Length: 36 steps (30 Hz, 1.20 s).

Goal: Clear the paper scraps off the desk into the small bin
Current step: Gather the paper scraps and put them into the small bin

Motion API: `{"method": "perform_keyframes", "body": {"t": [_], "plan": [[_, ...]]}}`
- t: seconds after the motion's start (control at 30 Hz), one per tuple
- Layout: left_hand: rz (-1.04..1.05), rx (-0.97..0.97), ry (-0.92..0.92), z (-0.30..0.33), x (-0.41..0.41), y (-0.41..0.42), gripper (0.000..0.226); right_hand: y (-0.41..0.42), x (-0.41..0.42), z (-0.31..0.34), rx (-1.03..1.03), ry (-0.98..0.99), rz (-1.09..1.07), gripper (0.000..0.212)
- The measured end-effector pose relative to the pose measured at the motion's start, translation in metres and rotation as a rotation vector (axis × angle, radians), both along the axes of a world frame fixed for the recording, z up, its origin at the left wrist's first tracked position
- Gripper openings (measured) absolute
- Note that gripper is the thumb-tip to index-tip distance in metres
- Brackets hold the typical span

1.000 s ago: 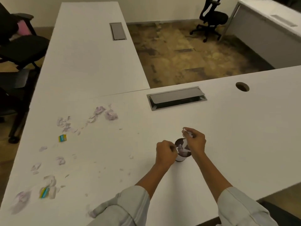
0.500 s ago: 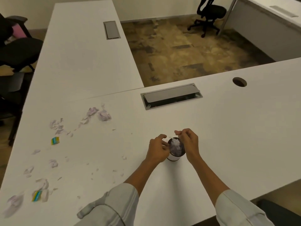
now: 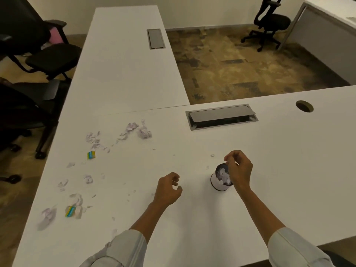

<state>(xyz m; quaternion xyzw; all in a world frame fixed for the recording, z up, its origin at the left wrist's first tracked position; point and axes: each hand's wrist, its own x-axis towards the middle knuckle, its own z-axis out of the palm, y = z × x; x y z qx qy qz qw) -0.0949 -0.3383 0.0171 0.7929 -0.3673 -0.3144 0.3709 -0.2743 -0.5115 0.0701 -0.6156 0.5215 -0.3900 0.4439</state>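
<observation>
1. Along the left part of the white desk (image 3: 221,218), paper scraps (image 3: 143,132) lay scattered in loose clusters, from a crumpled pair near the desk seam down to a pale heap (image 3: 46,217) by the near left edge.
2. Two small yellow-and-blue scraps (image 3: 91,155) lay among them, one mid-left and one lower down beside white crumples.
3. Well right of those clusters, the left hand (image 3: 168,190) hovered low over bare desk, fingers loosely curled and thumb apart; whether anything sat in its grip could not be told.
4. A few tiny flecks (image 3: 212,155) lay between that hand and the small bin (image 3: 220,182).
5. The small bin stood upright to the right of the left hand, white-walled with a dark band at its base, already holding crumpled paper.
6. The right hand (image 3: 239,168) was over the bin's right rim, fingertips pinched together above the opening; a scrap in that pinch could not be made out.
7. Beyond the hands, a grey cable hatch (image 3: 221,116) sat half open in the desk, with a round cable hole (image 3: 304,106) further right.
8. Black office chairs (image 3: 52,58) stood at far left, another chair (image 3: 269,24) on the brown patterned carpet (image 3: 240,74) beyond.
</observation>
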Motion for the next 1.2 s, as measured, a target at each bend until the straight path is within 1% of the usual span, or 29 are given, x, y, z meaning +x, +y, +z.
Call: {"method": "perform_keyframes", "body": {"t": [0.13, 0.17, 0.23, 0.27, 0.37, 0.43, 0.53, 0.6, 0.7, 0.8, 0.87, 0.93, 1.07, 1.2], "plan": [[0.029, 0.216, -0.113, -0.021, 0.033, 0.076, 0.067, 0.043, 0.037, -0.011, -0.064, 0.114, 0.240, 0.026], [0.039, 0.268, -0.146, -0.025, 0.041, 0.095, 0.075, 0.054, 0.050, -0.017, -0.046, 0.137, 0.317, 0.025], [0.050, 0.365, -0.211, -0.031, 0.060, 0.130, 0.088, 0.074, 0.078, -0.030, 0.059, 0.197, 0.460, 0.022], [0.058, 0.405, -0.241, -0.032, 0.071, 0.146, 0.093, 0.082, 0.092, -0.037, 0.107, 0.261, 0.523, 0.025], [0.107, 0.467, -0.334, -0.031, 0.106, 0.188, 0.102, 0.102, 0.132, -0.061, 0.121, 0.527, 0.665, 0.051], [0.166, 0.489, -0.380, -0.026, 0.129, 0.213, 0.107, 0.115, 0.152, -0.074, 0.145, 0.685, 0.710, 0.067], [0.280, 0.544, -0.429, -0.020, 0.163, 0.246, 0.114, 0.130, 0.175, -0.092, 0.197, 0.962, 0.703, 0.090], [0.343, 0.629, -0.412, -0.020, 0.185, 0.266, 0.120, 0.140, 0.183, -0.101, 0.191, 1.058, 0.651, 0.098], [0.413, 0.728, -0.306, -0.026, 0.212, 0.291, 0.129, 0.162, 0.189, -0.112, 0.141, 1.047, 0.597, 0.103], [0.451, 0.760, -0.189, -0.035, 0.230, 0.301, 0.138, 0.194, 0.192, -0.123, 0.076, 0.999, 0.615, 0.101], [0.408, 0.749, -0.163, -0.042, 0.237, 0.298, 0.140, 0.217, 0.194, -0.128, 0.015, 0.981, 0.658, 0.102], [0.317, 0.715, -0.179, -0.049, 0.238, 0.288, 0.139, 0.241, 0.197, -0.133, -0.041, 0.967, 0.718, 0.103], [0.166, 0.645, -0.241, -0.060, 0.229, 0.267, 0.130, 0.281, 0.205, -0.140, -0.182, 0.962, 0.912, 0.104], [0.057, 0.609, -0.363, -0.063, 0.222, 0.250, 0.100, 0.305, 0.213, -0.140, -0.323, 0.967, 1.101, 0.108]]}}
